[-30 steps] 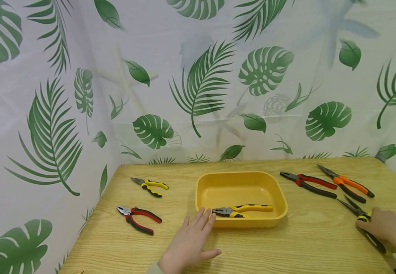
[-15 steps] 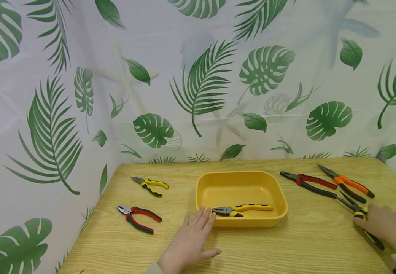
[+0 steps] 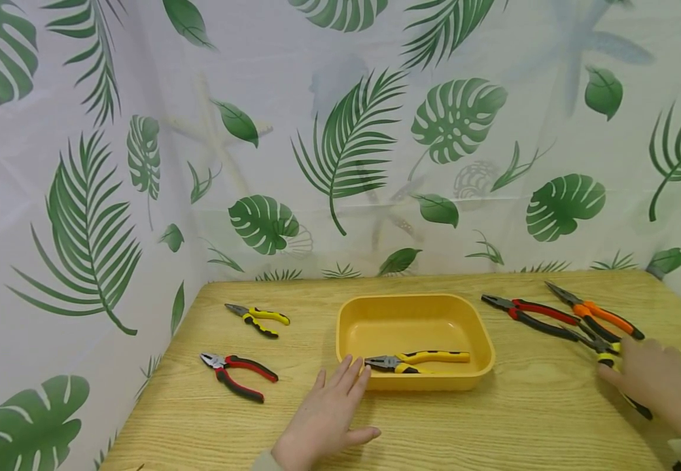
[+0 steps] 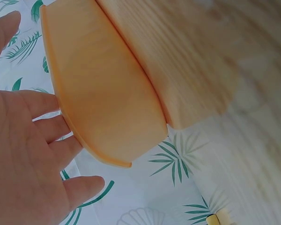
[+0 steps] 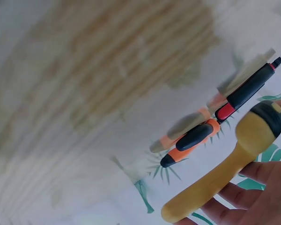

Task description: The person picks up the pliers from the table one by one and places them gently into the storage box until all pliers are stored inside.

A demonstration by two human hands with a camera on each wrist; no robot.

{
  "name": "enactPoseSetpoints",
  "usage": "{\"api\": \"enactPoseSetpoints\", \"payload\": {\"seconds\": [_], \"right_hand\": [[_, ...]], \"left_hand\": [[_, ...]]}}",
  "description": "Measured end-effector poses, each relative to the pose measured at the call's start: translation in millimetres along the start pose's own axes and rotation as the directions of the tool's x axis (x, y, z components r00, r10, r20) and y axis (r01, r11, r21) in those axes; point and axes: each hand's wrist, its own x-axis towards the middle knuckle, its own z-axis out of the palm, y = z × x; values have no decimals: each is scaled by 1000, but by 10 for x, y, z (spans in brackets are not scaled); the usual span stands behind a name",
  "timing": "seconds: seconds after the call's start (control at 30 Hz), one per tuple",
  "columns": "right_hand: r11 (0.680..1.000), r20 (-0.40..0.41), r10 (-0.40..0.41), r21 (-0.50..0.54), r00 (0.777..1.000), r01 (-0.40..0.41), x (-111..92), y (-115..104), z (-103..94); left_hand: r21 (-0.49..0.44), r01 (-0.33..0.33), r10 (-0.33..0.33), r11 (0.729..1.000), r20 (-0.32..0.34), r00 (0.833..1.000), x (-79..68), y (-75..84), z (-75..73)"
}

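Observation:
At the right of the head view my right hand (image 3: 664, 383) grips long-nose pliers (image 3: 608, 360) by their yellow-and-black handles. Their tips point back and left, over or against the red-handled pliers (image 3: 543, 309); contact is unclear. In the right wrist view, fingers lie behind the yellow handle (image 5: 215, 183). My left hand (image 3: 325, 418) lies with its fingers extended, fingertips touching the near left rim of the yellow tray (image 3: 428, 383). The left wrist view shows them at the tray's edge (image 4: 77, 138). Inside the tray lie yellow-and-black pliers (image 3: 388, 364), partly hidden by the front wall.
Orange-and-black long-nose pliers (image 3: 587, 309) lie just behind the right hand. On the left of the wooden table (image 3: 464, 432) are small yellow-and-black pliers (image 3: 250, 319) and red-and-black combination pliers (image 3: 222, 374). A leaf-patterned sheet (image 3: 340, 255) stands behind the table and along its left.
My right hand has moved back and slightly left, carrying the long-nose pliers towards the red-handled and orange-handled ones. The left hand and tray have stayed put.

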Motion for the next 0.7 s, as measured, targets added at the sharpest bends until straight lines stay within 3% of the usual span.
{"api": "enactPoseSetpoints", "payload": {"seconds": [0.33,0.7], "right_hand": [[995,-161,-56,-91,985,42,-67,-135,-50],[993,-209,-78,-99,975,58,-105,-223,-100]], "left_hand": [[2,2,-2,1000,-1,1000,-12,11,-25],[-2,3,-3,1000,3,1000,-7,7,-18]]}}
